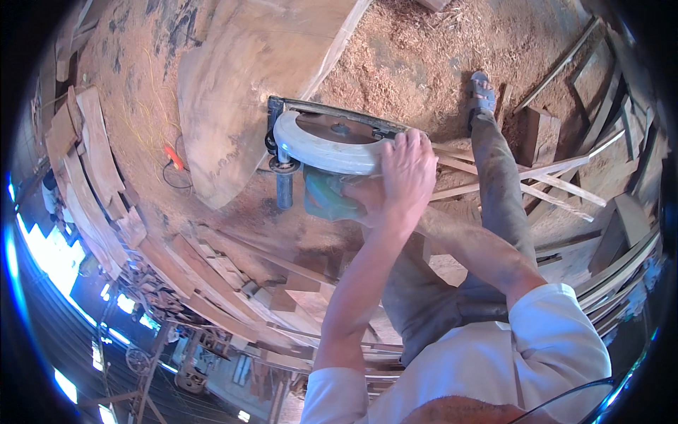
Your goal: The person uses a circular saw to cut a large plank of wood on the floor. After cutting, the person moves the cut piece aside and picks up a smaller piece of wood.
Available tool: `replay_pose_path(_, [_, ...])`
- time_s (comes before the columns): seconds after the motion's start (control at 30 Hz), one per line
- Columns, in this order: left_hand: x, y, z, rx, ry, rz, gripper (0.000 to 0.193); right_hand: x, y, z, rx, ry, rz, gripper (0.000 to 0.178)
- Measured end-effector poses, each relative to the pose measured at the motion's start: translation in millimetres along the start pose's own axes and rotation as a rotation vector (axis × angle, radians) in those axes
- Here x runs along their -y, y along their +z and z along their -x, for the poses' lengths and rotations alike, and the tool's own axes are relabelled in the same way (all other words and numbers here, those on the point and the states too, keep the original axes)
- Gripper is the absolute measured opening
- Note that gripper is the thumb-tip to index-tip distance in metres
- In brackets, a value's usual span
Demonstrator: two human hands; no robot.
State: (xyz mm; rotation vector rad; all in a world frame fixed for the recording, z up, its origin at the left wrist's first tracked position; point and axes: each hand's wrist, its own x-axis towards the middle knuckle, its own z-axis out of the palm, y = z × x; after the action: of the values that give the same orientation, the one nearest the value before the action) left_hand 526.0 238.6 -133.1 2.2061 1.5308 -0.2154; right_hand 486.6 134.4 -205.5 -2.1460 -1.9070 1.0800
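Observation:
A circular saw (332, 155) with a pale curved blade guard, a dark base plate and a green motor body rests at the near right edge of a large wooden slab (233, 92). My left hand (409, 166) is closed over the right end of its guard and base. Behind my left forearm, my right hand (364, 196) is wrapped around the saw's green body, its fingers partly hidden. The two forearms cross. A dark side handle (284, 187) sticks out at the saw's left, with neither hand on it.
Sawdust and shavings (417, 63) cover the ground. Thin wooden strips (551, 184) and a wood block (541, 138) lie to the right, near my sandalled foot (480, 92). Stacked boards (95, 155) line the left. An orange cord connector (173, 157) lies beside the slab.

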Motion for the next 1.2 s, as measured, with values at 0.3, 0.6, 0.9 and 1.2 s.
replay_pose_path(0.3, [-2.0,47.4,-21.2,0.192,-0.005,-0.185,0.021,0.0,-54.6,0.5,0.098,0.021,-0.421,0.063])
replay_pose_path(0.6, [23.1,-0.1,-17.2,0.126,-0.086,-0.137,0.021,35.8,25.3,-1.3,0.02,0.725,-1.287,0.062])
replay_pose_path(0.9, [104.9,-65.9,22.9,-0.238,-0.641,0.241,0.122,-2.2,-79.4,-32.3,0.466,-0.45,-0.424,0.057])
replay_pose_path(1.2, [99.6,-39.1,21.5,-0.233,-0.678,0.265,0.144,-28.0,-63.6,-34.6,0.491,-0.424,-0.446,0.062])
